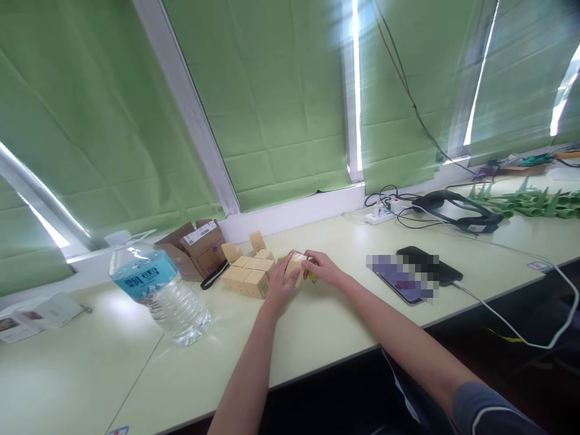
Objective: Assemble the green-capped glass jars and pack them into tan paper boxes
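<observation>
Between my two hands is a small tan box [296, 263], one of the same look as those beside it. My left hand [281, 283] wraps its left side and front. My right hand [321, 266] grips its right edge with the fingers closed. Something yellow-green [312, 276] shows just under my right fingers; I cannot make out what it is. Left of my hands stands a cluster of several tan boxes [247, 279], a couple with their lids standing up at the back.
A large water bottle [165, 296] and an opened brown carton [194, 251] stand to the left. At the right lie two phones [401, 281], one with a white cable. Behind them are a power strip [379, 214], a black headset [457, 211] and green spiky pieces [539, 200].
</observation>
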Demonstrator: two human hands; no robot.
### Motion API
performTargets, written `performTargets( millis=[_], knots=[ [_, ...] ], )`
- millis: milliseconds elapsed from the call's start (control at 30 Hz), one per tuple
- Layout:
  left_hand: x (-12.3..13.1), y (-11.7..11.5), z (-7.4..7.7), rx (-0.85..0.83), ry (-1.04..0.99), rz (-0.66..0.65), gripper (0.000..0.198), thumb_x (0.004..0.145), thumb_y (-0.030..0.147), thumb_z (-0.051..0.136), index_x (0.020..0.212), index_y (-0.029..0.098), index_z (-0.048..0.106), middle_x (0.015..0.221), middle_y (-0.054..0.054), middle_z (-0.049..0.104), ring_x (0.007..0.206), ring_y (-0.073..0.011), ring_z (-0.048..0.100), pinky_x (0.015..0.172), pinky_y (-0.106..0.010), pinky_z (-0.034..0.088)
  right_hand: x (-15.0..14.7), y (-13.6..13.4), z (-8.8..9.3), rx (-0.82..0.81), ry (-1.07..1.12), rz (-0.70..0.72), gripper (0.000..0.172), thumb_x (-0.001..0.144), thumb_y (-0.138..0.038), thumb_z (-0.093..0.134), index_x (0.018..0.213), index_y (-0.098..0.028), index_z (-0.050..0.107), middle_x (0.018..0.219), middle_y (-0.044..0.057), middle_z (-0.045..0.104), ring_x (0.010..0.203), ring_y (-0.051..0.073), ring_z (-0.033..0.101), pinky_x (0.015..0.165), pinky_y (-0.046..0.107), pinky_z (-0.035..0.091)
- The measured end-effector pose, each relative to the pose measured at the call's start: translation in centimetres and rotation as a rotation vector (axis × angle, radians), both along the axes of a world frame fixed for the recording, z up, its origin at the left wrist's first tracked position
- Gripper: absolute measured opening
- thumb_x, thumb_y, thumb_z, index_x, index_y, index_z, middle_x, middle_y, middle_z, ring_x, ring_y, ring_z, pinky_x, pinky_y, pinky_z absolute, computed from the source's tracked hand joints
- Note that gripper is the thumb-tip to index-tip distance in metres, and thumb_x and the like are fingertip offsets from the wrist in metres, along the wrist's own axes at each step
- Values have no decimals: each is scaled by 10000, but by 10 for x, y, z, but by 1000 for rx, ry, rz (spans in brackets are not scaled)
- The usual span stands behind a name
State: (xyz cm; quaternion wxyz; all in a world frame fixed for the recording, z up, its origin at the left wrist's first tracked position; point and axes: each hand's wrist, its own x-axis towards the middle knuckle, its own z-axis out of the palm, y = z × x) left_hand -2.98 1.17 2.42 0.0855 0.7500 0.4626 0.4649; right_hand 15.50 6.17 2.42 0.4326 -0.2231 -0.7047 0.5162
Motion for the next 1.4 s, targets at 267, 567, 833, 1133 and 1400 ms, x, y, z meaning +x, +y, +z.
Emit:
performTargets(
  millis=[267,567,833,1133,1400],
  knots=[
    [-1,-2,-7,-54,-23,80,565,914,431,613,1429,250,469,1235,-114,635,1098,-261,624,970,-428,491,10,16,6,-150,424,-330,379,837,-587,588,832,-247,421,609,-31,647,445,131,541,461,252,454],
    [3,-3,-7,-70,-45,33,600,880,446,666,1382,262,394,1207,-97,592,1101,-232,611,969,-428,504,7,14,11,-252,569,-349,379,803,-556,625,787,-240,418,582,-34,640,404,137,542,431,261,447],
    [7,-2,-1,231,20,169,424,963,419,550,1337,230,484,1299,-130,580,1180,-250,588,1032,-453,463,5,2,2,152,358,-248,264,936,-491,543,865,-239,513,670,-17,659,530,135,568,518,257,469],
    [12,-3,-2,256,110,177,471,992,478,486,1387,222,503,1322,-138,624,1250,-266,574,1070,-458,443,6,-5,0,473,140,-174,210,969,-397,509,867,-223,566,698,-6,669,615,143,602,613,269,471],
    [14,-1,-1,374,39,227,383,928,445,597,1213,194,549,1145,-120,652,1100,-252,629,966,-421,517,4,-6,3,228,310,-98,243,935,-455,550,1043,-238,573,674,-21,658,562,143,584,545,256,475]
  ],
)
